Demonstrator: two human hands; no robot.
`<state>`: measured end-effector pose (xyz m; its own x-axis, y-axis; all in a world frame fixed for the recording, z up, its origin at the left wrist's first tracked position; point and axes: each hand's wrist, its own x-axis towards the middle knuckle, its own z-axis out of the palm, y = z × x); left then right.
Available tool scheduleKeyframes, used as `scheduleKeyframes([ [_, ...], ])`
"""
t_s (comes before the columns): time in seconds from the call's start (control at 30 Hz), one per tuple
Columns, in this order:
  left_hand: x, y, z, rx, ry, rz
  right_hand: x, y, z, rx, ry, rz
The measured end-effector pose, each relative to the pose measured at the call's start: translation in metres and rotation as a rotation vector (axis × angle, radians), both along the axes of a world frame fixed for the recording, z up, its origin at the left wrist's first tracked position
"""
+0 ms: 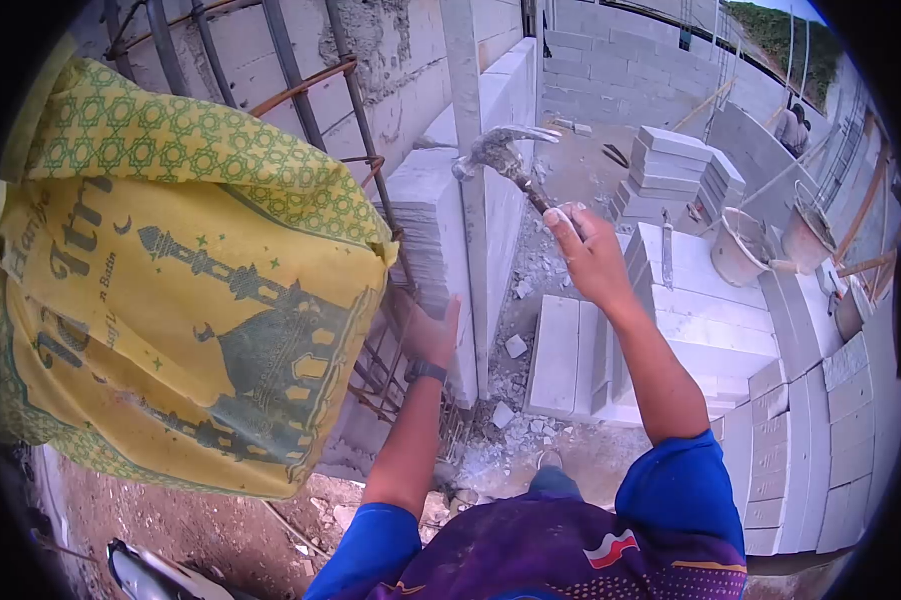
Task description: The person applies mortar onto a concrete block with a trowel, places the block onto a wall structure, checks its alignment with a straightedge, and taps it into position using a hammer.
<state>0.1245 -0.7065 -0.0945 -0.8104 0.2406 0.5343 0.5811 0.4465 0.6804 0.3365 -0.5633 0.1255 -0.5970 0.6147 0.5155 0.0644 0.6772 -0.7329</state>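
Note:
My right hand (588, 250) is wrapped round the handle of a claw hammer (501, 152), raised in front of a pale upright post (468, 190). The hammer's head points left, near the post. Lower down, my left hand (430, 335) lies against the face of a light block wall (426, 225), its thumb and fingers apart, partly hidden beside the rebar. Steel rebar (293, 70) with tied rings stands left of the wall. A yellow printed bag (201, 280) hangs at the left, close to my left forearm.
Stacked white blocks (706, 320) lie at the right, with buckets (741, 247) behind them. Another block stack (671, 170) stands farther back. Rubble (516, 345) covers the ground between. A person (793, 130) is at the far right. Part of a motorcycle (161, 575) shows bottom left.

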Motion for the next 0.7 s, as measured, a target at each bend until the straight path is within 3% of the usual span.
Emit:
scheduleKeyframes([
  [0.07,-0.002,0.002,-0.002,0.019,0.007,-0.024,0.032,0.002,-0.052,-0.046,0.097,-0.090],
  [0.17,-0.006,0.006,-0.009,0.097,0.125,-0.061,0.096,0.025,-0.125,-0.314,-0.078,-0.229],
  [0.3,0.014,0.005,0.015,0.100,0.001,-0.066,0.183,0.075,-0.213,-0.353,-0.361,-0.544],
  [0.33,0.005,0.007,0.002,0.096,0.078,-0.033,0.203,0.089,-0.227,-0.366,-0.410,-0.622],
  [0.4,0.014,0.009,0.012,0.095,-0.009,-0.033,0.238,0.121,-0.254,-0.355,-0.466,-0.749],
  [0.43,0.008,0.010,0.001,0.050,0.090,0.030,0.252,0.136,-0.256,-0.361,-0.482,-0.810],
  [0.5,0.016,0.016,0.010,0.091,-0.058,0.021,0.274,0.169,-0.253,-0.367,-0.515,-0.933],
  [0.53,-0.002,0.016,-0.013,0.054,-0.007,0.133,0.284,0.191,-0.254,-0.319,-0.518,-0.971],
  [0.57,0.000,0.016,-0.012,0.086,0.055,0.065,0.293,0.216,-0.256,-0.268,-0.521,-1.006],
  [0.63,0.031,0.036,0.009,0.098,-0.091,0.187,0.312,0.270,-0.268,-0.176,-0.556,-1.019],
  [0.67,0.018,0.034,-0.021,-0.096,0.020,0.460,0.322,0.299,-0.282,-0.136,-0.587,-0.997],
  [0.7,0.042,0.048,-0.010,-0.073,-0.019,0.448,0.332,0.328,-0.293,-0.096,-0.617,-0.972],
])
